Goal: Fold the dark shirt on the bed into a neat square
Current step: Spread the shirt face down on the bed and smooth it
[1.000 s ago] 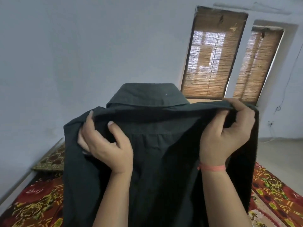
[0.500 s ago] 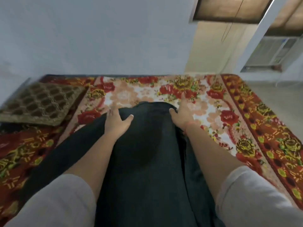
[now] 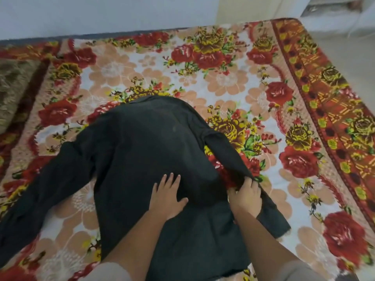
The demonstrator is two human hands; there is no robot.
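Pale blue-grey wall (image 3: 101,13) stands behind the bed (image 3: 121,34), and a strip of light floor (image 3: 345,49) shows at the right of it. A floral blanket (image 3: 223,84) with red and yellow roses and peach flowers covers the bed, with a red and gold border along its right side. At the far left edge lies a brown patterned cushion (image 3: 14,88), blurred.

On the middle of the blanket lies the dark shirt (image 3: 146,142), spread out with its rounded upper end away from the person and its lower part toward the bottom of the view. Its left-side sleeve (image 3: 44,191) stretches out to the lower left, flat on the blanket. Its right-side sleeve (image 3: 227,151) runs down to the lower right, with a gap of blanket between it and the body of the shirt.

Both forearms reach forward from the bottom of the view, with light grey cuffs (image 3: 107,272) at the lower edge. The left hand (image 3: 166,197) rests palm down on the body of the shirt, its fingers (image 3: 170,179) straight and the thumb spread to the right, grasping nothing. The right hand (image 3: 246,196) is just beside it, at the inner edge of the right-side sleeve, and its fingers are curled and grip the cloth of that sleeve. The end of this sleeve lies past the right wrist on the blanket.
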